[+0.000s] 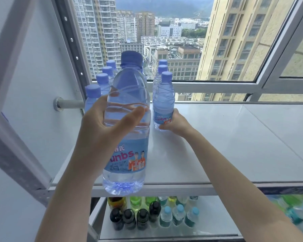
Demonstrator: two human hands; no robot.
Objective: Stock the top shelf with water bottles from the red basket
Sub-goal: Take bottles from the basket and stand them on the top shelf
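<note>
My left hand (pixel 105 126) grips a clear water bottle (pixel 128 158) with a blue cap and blue label, held upright close to the camera above the front edge of the white top shelf (pixel 226 145). Farther back, my right hand (pixel 177 124) holds the lower part of another water bottle (pixel 164 100) that stands on the shelf at the front of a short row (pixel 162 69). A longer row of water bottles (pixel 103 79) stands at the shelf's left side, partly hidden behind the held bottle. The red basket is not in view.
Behind the shelf is a large window (pixel 164 41) with a grey frame. A metal upright (pixel 16 137) and white wall are at the left. The lower shelf (pixel 208 231) holds dark, green and blue-capped drink bottles (pixel 152 213).
</note>
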